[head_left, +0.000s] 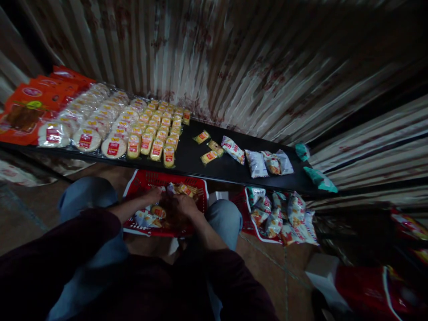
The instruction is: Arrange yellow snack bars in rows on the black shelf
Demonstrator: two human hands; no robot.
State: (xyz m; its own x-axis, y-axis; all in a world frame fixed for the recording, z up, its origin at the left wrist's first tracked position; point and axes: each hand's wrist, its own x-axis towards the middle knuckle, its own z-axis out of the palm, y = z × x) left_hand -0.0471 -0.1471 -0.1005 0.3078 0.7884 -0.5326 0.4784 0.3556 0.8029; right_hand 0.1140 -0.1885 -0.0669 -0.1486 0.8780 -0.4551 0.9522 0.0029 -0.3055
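Both of my hands are down inside a red basket (pixel 203 189) between my knees, among small wrapped snacks. My left hand (pixel 154 195) is closed, its fingers curled beside a pale purple-white packet (pixel 170 189); whatever it grips is too dim to name. Close by on the right, my right hand (pixel 186 205) touches the pile, with its fingertips lost in shadow. A yellow-wrapped cake (pixel 186 191) lies just above it. Another yellow-wrapped cake (pixel 158 211) and a white snack bag (pixel 145 217) rest in the near left of the basket.
A black shelf (pixel 187 154) crosses ahead, carrying orange bags (pixel 28 109), round white crackers in clear wrap (pixel 86 139), rows of yellow cakes (pixel 156 149), white bags (pixel 256 163) and green packets (pixel 321 179). A second red basket (pixel 249 223) holds several snack bags. Curtains (pixel 214 58) hang behind.
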